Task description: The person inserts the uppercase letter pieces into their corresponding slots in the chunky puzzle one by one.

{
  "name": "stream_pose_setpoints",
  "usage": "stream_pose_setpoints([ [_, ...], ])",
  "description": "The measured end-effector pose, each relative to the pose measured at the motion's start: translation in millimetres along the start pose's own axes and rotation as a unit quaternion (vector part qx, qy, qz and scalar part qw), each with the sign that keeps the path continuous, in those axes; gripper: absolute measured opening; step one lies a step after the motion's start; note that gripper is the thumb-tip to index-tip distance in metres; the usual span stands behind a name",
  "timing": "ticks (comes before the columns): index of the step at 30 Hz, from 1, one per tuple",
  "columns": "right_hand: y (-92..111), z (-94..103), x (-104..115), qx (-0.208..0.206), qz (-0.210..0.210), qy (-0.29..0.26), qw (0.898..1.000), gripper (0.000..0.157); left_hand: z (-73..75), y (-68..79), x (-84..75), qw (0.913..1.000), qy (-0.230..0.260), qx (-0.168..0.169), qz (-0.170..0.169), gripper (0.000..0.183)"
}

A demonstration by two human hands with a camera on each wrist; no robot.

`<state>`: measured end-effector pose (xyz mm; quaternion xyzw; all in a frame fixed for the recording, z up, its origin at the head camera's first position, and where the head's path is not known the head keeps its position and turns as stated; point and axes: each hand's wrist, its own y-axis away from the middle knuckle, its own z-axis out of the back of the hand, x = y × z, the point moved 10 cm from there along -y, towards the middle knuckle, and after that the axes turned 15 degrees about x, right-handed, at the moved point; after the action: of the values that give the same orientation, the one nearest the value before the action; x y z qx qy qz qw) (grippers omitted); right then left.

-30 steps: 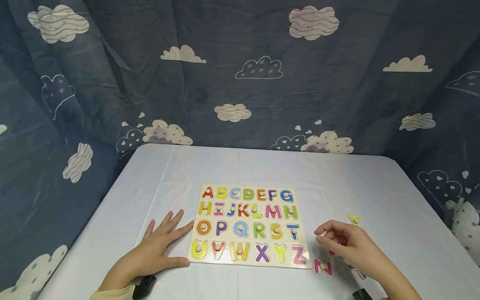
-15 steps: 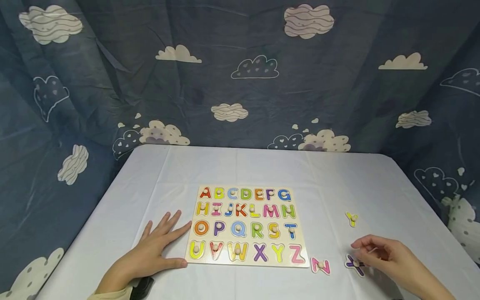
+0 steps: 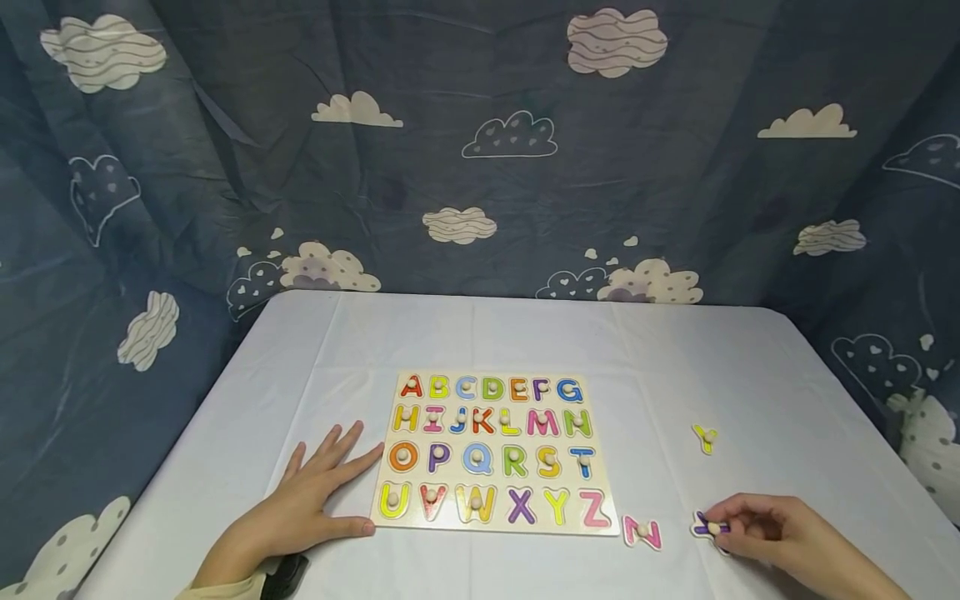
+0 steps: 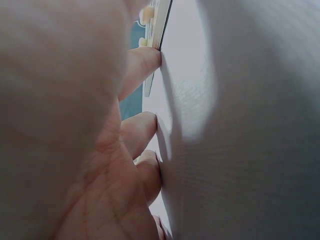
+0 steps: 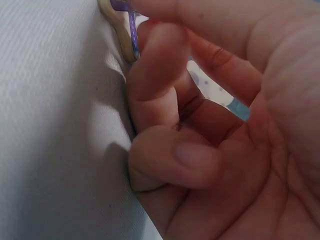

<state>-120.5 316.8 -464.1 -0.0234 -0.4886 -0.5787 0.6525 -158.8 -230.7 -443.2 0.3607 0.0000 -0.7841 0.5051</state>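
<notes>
My left hand (image 3: 311, 500) lies with its fingers spread on the white cloth, index fingertip and thumb at the left edge of the wooden alphabet board (image 3: 453, 477). In the left wrist view a fingertip meets the edge of the board (image 4: 158, 30). My right hand (image 3: 787, 533) pinches the knob of a purple letter X puzzle piece (image 3: 701, 528) at the right of the board. The right wrist view catches only part of the X piece (image 5: 121, 35), its wooden side low at the cloth. The other right fingers curl in beneath the palm.
A pink letter piece (image 3: 632, 532), N or Z on its side, lies by the board's lower right corner. Farther back is a yellow Y piece (image 3: 705, 438). Knobbed letters fill most of the board; its X, Y and Z spots show no knobs. A cloud-printed curtain (image 3: 420, 183) hangs behind.
My right hand has moved right from beside the board to the X piece, and its finger and thumb have come together on the knob. The left hand has stayed at the board.
</notes>
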Motion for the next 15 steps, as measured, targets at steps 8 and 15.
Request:
stream_pose_setpoints([
  [8, 0.1, 0.6, 3.4, -0.014, 0.001, 0.025, 1.0, 0.024, 0.1, -0.1, 0.2, 1.0, -0.005, -0.002, 0.0, 0.102],
  [15, -3.2, -3.6, -0.2, -0.002, -0.025, 0.002, 1.0, 0.025, 0.3, -0.2, 0.0, 1.0, -0.004, -0.003, 0.0, 0.102],
])
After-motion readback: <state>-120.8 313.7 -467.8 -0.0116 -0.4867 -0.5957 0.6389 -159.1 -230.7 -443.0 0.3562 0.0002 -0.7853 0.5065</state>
